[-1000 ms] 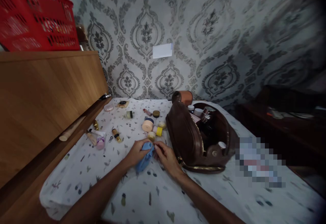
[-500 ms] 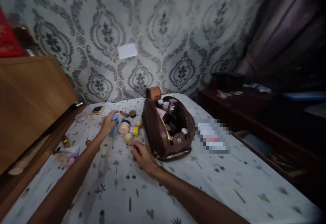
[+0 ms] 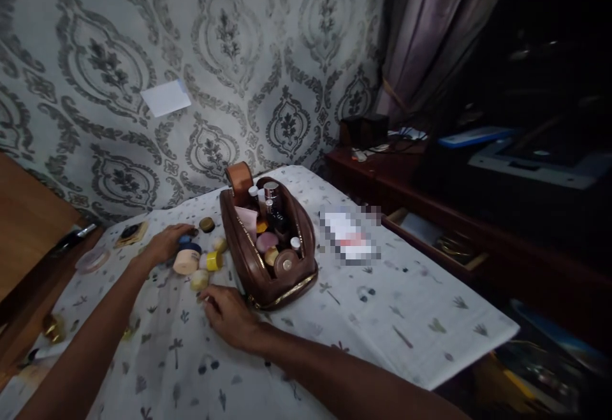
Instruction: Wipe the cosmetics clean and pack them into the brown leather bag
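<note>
While left hand is at blue item by peach jar, can't tell grip, right hand is curled near cream jar, hold unclear; bag stands open right of 2 jars.

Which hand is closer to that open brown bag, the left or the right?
The right: the right hand is close beside the near corner of the brown bag. The left hand is farther off to the left, over by the peach jar.

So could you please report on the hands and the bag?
Left hand beside peach jar. Right hand near open brown bag, bottles inside. Pale jar between hands.
</note>
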The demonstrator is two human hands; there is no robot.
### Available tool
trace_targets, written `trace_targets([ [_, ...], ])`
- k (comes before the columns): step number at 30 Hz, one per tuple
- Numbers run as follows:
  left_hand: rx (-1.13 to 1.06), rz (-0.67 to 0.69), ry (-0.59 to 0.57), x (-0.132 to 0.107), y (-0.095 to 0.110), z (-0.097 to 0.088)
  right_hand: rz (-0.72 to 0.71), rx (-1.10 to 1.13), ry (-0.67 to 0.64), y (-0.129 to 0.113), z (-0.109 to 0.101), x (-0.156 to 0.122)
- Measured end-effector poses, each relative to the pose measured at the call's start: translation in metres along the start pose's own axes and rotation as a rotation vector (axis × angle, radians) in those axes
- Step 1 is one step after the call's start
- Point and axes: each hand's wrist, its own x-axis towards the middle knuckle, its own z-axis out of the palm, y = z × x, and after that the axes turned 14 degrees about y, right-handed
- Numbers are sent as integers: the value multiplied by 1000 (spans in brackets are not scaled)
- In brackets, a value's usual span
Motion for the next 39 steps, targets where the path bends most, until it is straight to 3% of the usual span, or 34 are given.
trace_targets([
  [7, 282, -24, -225, -10, 16, -17, 6, 16, -9, 1, 3, 1],
  [9, 309, -49, -137, -8, 29, -26, 21, 9, -34, -1, 1, 2],
  [11, 291, -66, 26, -2, 49, -38, 35, 5, -53, -3, -1, 3],
  [13, 243, -63, 146, 5, 78, -55, 34, 3, -63, -4, -2, 3],
  [15, 42, -56, 324, 10, 114, -75, 31, -4, -64, -5, -3, 4],
  [19, -112, 263, 447, 12, 188, -107, 15, -11, -75, -4, -3, 3],
  [22, -68, 429, 400, 9, 220, -114, -5, -41, -88, -4, -4, 3],
  [25, -15, 513, 262, 10, 228, -107, -28, -47, -79, -4, -5, 3],
  [29, 37, 555, 76, 13, 224, -96, -24, -33, -86, -4, -7, 3],
  [39, 7, 446, 85, 5, 226, -92, -37, -8, -52, 2, 1, 3],
])
